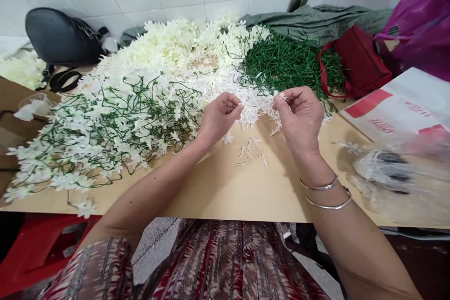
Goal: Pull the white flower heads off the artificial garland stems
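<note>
A person's two hands hover above a tan bench, at the near edge of a heap of small white flower pieces. The left hand is curled, fingertips pinched together; what it grips is too small to tell. The right hand pinches a tiny white piece at its fingertips. Finished white blossoms on green stems lie left, bare green stems far right, beside a red bag.
</note>
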`<state>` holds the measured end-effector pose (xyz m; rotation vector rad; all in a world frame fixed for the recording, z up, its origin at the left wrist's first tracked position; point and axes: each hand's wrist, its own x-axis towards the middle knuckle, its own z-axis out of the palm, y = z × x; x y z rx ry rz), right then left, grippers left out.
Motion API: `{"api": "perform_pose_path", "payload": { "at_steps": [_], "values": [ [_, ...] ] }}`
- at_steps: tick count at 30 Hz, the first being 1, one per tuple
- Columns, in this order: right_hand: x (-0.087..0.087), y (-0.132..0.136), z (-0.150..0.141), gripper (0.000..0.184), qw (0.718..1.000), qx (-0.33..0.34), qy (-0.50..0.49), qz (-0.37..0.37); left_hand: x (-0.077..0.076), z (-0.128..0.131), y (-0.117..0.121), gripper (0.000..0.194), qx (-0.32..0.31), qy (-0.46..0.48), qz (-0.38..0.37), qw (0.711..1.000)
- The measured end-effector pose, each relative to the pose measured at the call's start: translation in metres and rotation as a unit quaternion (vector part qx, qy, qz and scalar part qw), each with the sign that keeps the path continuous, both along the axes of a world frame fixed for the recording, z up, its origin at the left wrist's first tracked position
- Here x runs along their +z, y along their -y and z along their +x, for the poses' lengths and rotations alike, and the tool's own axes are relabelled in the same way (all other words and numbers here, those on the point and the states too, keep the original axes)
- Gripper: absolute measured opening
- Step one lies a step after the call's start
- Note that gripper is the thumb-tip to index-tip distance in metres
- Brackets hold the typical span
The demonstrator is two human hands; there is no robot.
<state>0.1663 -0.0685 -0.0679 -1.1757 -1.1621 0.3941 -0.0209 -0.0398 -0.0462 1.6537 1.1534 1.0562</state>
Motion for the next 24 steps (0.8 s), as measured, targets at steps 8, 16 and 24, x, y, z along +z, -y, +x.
{"api": "perform_pose_path", "payload": {
  "at_steps": [8,16,24],
  "values": [
    [0.055,0.05,-0.012,0.011,0.995,0.083,0.031,-0.055,0.003,-0.008,0.017,0.009,-0.051,-0.092,0.073,0.992],
    [0.024,0.075,-0.007,0.004,0.982,0.072,0.1,-0.145,-0.01,-0.016,0.011,0.014,-0.079,-0.043,0.032,0.995],
    [-0.007,0.066,-0.004,0.005,0.99,0.014,0.059,-0.13,-0.014,-0.012,0.012,0.017,-0.08,0.141,-0.074,0.984]
  ]
}}
